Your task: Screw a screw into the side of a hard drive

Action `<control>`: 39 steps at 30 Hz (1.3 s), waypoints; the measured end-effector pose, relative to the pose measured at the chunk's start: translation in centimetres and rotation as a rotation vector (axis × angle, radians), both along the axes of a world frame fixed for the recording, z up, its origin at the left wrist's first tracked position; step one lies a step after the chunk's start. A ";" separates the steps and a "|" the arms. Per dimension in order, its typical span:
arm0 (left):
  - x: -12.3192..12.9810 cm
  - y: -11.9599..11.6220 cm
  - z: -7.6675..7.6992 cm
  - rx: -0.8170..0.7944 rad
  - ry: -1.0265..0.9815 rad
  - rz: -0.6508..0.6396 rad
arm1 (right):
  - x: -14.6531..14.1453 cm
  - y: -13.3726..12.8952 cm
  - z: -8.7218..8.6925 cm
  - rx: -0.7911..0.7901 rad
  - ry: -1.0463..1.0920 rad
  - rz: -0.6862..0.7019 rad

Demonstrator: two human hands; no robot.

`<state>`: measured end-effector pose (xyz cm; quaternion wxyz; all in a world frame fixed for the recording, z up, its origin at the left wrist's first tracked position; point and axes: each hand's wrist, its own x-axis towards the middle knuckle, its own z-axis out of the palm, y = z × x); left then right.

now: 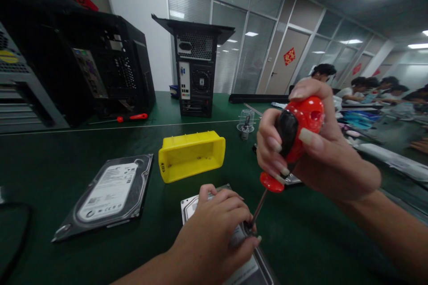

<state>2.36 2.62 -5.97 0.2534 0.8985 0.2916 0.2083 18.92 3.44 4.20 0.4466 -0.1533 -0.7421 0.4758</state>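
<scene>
The right hand is gripping a red screwdriver, its tip meeting the hard drive that the left hand is pinning to the green tabletop. Seemingly working a screw; steady downward pressure is needed. A yellow bin and second drive are lying beyond.

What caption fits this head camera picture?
Right hand drives a red screwdriver into a hard drive steadied by the left hand.
</scene>
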 end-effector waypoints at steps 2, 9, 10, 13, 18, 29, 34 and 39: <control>0.0 0.0 -0.1 0.001 0.000 0.000 | 0.1 0.1 0.0 0.011 -0.014 0.003; 0.1 0.0 0.1 -0.001 0.011 0.011 | 0.3 0.1 0.2 0.016 0.007 0.002; 0.1 0.0 0.1 -0.003 0.011 0.009 | 0.3 0.0 0.3 0.001 0.005 -0.004; 0.1 0.1 0.1 -0.002 0.009 0.006 | 0.2 -0.3 0.6 -0.030 0.027 0.007; 0.1 0.1 -0.1 -0.008 0.007 0.005 | 0.5 -0.2 0.5 0.050 0.064 0.011; -0.1 0.0 -0.2 -0.004 -0.015 0.005 | 1.2 0.5 0.6 0.048 0.096 0.013; 0.0 0.0 -0.2 -0.003 -0.011 0.009 | 1.1 0.5 0.6 0.084 0.091 -0.016; 0.0 0.0 0.1 -0.019 -0.004 0.003 | 0.7 0.8 0.3 0.190 0.127 -0.149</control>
